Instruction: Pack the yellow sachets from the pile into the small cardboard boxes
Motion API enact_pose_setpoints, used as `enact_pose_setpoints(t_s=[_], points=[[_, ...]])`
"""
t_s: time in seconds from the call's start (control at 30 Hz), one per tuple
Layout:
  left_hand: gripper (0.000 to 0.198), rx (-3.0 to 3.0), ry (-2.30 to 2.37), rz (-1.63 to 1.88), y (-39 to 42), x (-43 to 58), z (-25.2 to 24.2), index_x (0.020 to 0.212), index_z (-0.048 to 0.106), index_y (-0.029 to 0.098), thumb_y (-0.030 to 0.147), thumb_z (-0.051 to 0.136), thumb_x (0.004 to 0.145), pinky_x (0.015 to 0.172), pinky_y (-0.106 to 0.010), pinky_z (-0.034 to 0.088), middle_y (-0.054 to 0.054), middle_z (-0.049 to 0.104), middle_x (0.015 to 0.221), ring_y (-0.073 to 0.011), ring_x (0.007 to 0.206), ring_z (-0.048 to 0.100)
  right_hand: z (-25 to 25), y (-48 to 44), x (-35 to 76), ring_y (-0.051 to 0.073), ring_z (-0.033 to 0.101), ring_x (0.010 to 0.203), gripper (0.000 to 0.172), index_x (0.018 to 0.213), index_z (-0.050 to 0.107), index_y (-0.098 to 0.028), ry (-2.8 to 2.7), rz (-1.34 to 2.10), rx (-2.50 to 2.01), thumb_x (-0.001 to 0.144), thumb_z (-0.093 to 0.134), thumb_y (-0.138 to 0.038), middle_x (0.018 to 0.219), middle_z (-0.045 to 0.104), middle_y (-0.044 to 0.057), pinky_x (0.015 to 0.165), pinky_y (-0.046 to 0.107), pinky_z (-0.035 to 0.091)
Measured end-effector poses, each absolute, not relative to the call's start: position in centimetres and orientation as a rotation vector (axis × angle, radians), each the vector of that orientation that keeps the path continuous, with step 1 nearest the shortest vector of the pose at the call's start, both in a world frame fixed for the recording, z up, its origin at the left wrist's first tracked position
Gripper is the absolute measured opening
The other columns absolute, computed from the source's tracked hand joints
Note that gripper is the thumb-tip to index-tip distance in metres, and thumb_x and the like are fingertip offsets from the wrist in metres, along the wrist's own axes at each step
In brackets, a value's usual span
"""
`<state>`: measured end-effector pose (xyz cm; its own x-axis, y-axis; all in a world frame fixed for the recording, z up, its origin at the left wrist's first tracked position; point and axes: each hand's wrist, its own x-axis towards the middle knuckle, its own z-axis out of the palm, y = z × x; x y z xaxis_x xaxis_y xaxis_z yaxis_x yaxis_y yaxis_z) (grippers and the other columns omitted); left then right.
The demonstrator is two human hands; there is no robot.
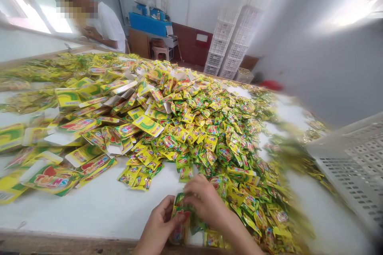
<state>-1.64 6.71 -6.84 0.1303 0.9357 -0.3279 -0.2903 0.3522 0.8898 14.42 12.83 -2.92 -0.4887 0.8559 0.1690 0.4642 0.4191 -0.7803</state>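
Observation:
My left hand (160, 223) is closed round a small yellow-and-green cardboard candy box (179, 229), held upright near the table's front edge. Over the top of this box my right hand (203, 199) bends its fingers inward, the tips at the box's mouth. Whatever those fingers pinch is hidden behind them. A large heap of small shiny candy packets (215, 147) spreads ahead and to the right, some of them beside my right wrist. To the left lie several candy boxes (55, 179), some with their white flaps standing open.
A white perforated plastic crate (353, 159) stands at the right. Stacked white crates (221, 40) rise by the back wall, with a blue-topped table (149, 24) left of them. Another person (104, 24) in a white shirt is at the far left. The white tabletop (89, 215) has a wooden rim.

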Motion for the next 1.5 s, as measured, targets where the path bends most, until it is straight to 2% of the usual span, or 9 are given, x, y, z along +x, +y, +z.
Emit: enact_pose_setpoints(t_s=[0.2, 0.4, 0.5, 0.57, 0.67, 0.77, 0.93, 1.23, 1.5], points=[[0.027, 0.823, 1.157, 1.044, 6.7, -1.1, -5.6, 0.082, 0.064, 0.018, 0.039, 0.077, 0.071, 0.070, -0.025, 0.047, 0.001, 0.065, 0.076, -0.0187, 0.078, 0.059, -2.6, 13.3, 15.3, 0.022, 0.048, 0.116, 0.011, 0.072, 0.074, -0.022, -2.252, 0.950, -1.039, 0.083, 0.072, -0.022, 0.111, 0.065, 0.003, 0.098, 0.037, 0.039], [0.029, 0.767, 1.162, 1.025, 6.6, -1.9, -5.5, 0.085, 0.069, 0.020, 0.042, 0.078, 0.069, 0.081, -0.030, 0.050, -0.001, 0.071, 0.086, -0.0232, 0.088, 0.061, -2.6, 12.5, 15.8, 0.023, 0.052, 0.116, 0.027, 0.088, 0.076, -0.022, -2.140, 1.161, -1.048, 0.095, 0.055, -0.038, 0.116, 0.066, 0.007, 0.101, 0.039, 0.040], [0.032, 0.627, 1.169, 0.988, 6.5, -2.6, -4.8, 0.098, 0.073, 0.021, 0.047, 0.065, 0.081, 0.095, -0.035, 0.045, -0.004, 0.073, 0.102, -0.0250, 0.101, 0.061, -3.7, 11.5, 15.8, 0.019, 0.063, 0.082, 0.027, 0.100, 0.071, -0.021, -1.590, 1.337, -1.252, 0.086, 0.065, -0.043, 0.093, 0.069, 0.006, 0.071, 0.030, 0.052], [0.030, 0.552, 1.101, 0.935, 6.5, -3.0, -3.9, 0.100, 0.073, 0.020, 0.044, 0.062, 0.084, 0.095, -0.035, 0.046, -0.005, 0.073, 0.102, -0.0246, 0.100, 0.062, -4.6, 10.7, 15.5, 0.012, 0.056, 0.052, 0.037, 0.095, 0.069, -0.018, -1.262, 1.623, -1.307, 0.074, 0.075, -0.048, 0.074, 0.065, 0.002, 0.044, 0.022, 0.043], [0.018, 0.611, 1.052, 0.825, 7.0, -3.4, -2.9, 0.088, 0.074, 0.018, 0.033, 0.068, 0.079, 0.079, -0.028, 0.049, -0.003, 0.073, 0.085, -0.0206, 0.084, 0.064, -5.3, 9.7, 14.6, 0.004, 0.038, 0.033, 0.043, 0.084, 0.069, -0.015, -1.045, 1.900, -1.250, 0.060, 0.084, -0.048, 0.060, 0.059, -0.003, 0.030, 0.017, 0.029], [0.012, 0.856, 1.152, 0.816, 7.6, -4.1, -3.6, 0.080, 0.074, 0.017, 0.029, 0.069, 0.077, 0.068, -0.023, 0.048, 0.000, 0.071, 0.073, -0.0174, 0.074, 0.064, -5.3, 9.6, 14.0, 0.003, 0.038, 0.033, 0.040, 0.082, 0.073, -0.015, -1.101, 1.776, -1.208, 0.061, 0.084, -0.047, 0.060, 0.058, -0.003, 0.030, 0.016, 0.030], [0.026, 1.058, 1.326, 0.881, 7.8, -5.4, -6.2, 0.097, 0.078, 0.023, 0.038, 0.071, 0.077, 0.091, -0.031, 0.051, -0.005, 0.078, 0.102, -0.0250, 0.099, 0.069, -5.1, 10.4, 14.1, 0.005, 0.049, 0.038, 0.035, 0.078, 0.079, -0.016, -1.222, 1.638, -1.176, 0.074, 0.075, -0.050, 0.069, 0.062, 0.002, 0.036, 0.017, 0.036], [0.019, 1.365, 1.276, 0.987, 7.9, -4.4, -6.0, 0.097, 0.075, 0.023, 0.032, 0.063, 0.086, 0.071, -0.024, 0.055, -0.005, 0.073, 0.092, -0.0184, 0.082, 0.068, -5.0, 10.4, 13.7, 0.010, 0.053, 0.045, 0.031, 0.074, 0.078, -0.016, -1.100, 1.673, -1.232, 0.061, 0.086, -0.043, 0.064, 0.063, 0.002, 0.039, 0.020, 0.045], [0.016, 1.614, 1.125, 1.086, 7.9, -4.5, -7.2, 0.096, 0.075, 0.026, 0.020, 0.066, 0.085, 0.081, -0.026, 0.056, -0.004, 0.073, 0.094, -0.0178, 0.089, 0.069, -4.8, 9.5, 14.5, 0.013, 0.059, 0.053, 0.025, 0.072, 0.077, -0.015, -1.151, 1.547, -1.250, 0.064, 0.085, -0.038, 0.068, 0.065, 0.004, 0.043, 0.020, 0.048]])
